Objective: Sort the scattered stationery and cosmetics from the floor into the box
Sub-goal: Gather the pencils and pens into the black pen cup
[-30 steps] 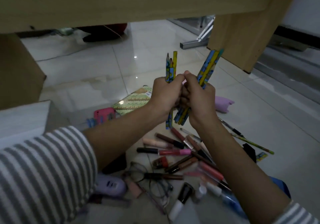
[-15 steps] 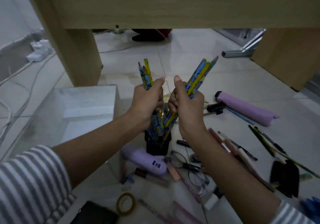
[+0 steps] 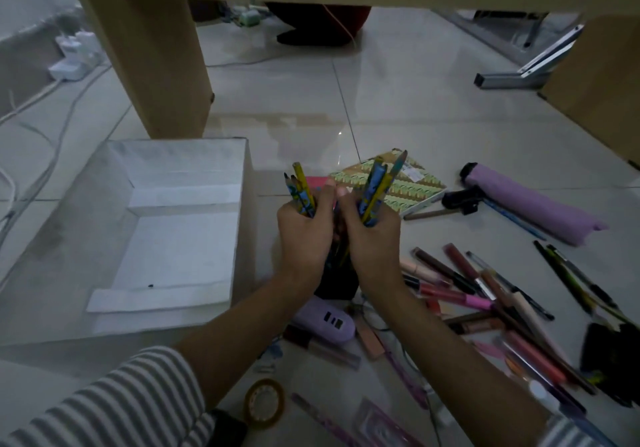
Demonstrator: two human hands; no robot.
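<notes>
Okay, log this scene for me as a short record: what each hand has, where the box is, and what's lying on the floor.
Left hand: grips a bunch of blue and yellow patterned pencils, tips up
Right hand: grips a second bunch of patterned pencils, tips up
Under hands: dark cup-shaped holder
Box: white open cardboard box, left of hands; only a dark speck shows inside
On floor: green patterned notebook, lilac folded umbrella, pile of pink and brown cosmetic tubes, brown tape roll

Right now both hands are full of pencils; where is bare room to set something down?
The box floor is almost bare, as are the tiles between table leg and notebook. Crowded: the cosmetics and pens beside the right hand, and around the purple device and tape roll.
</notes>
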